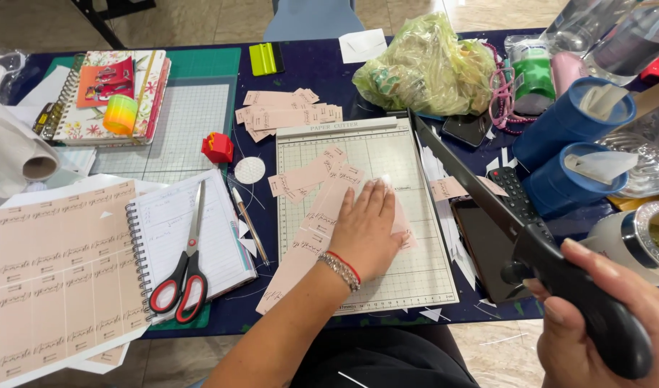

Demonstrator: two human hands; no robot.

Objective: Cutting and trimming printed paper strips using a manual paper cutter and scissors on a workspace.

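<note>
- One long pink paper strip printed with rows of small labels (322,223) is lying slantwise on the grey gridded bed of the paper cutter (415,280), its far end reaching toward the cutting edge and its near end hanging off the board's front left corner.
- My left hand (367,228) is pressing flat on that strip, fingers spread and released, clamping rather than gripping; a red cord and a beaded bracelet are sitting at the wrist.
- My right hand (606,316) is wrapped tight around the black handle of the raised cutter blade arm (473,183), which is standing well clear of the board.
- I am judging that the cut will go well only if the strip's print line is squared to the grid before the blade drops, so I am keeping the palm pressure even.
- I am also watching that the left fingertips, which are lying near the blade edge, are staying on the board side of it.
- Several loose pink cut label pieces (308,174) are resting on the bed just beyond the hand; they could slide under the blade.
- More pink slips are piled above the cutter's top rail (286,113).
- Further left, red-handled scissors (185,266) are lying on an open spiral notebook (218,244), beside a full uncut pink sheet (63,280).
- Two blue cylindrical tubs (559,144) are standing to the right.
</note>
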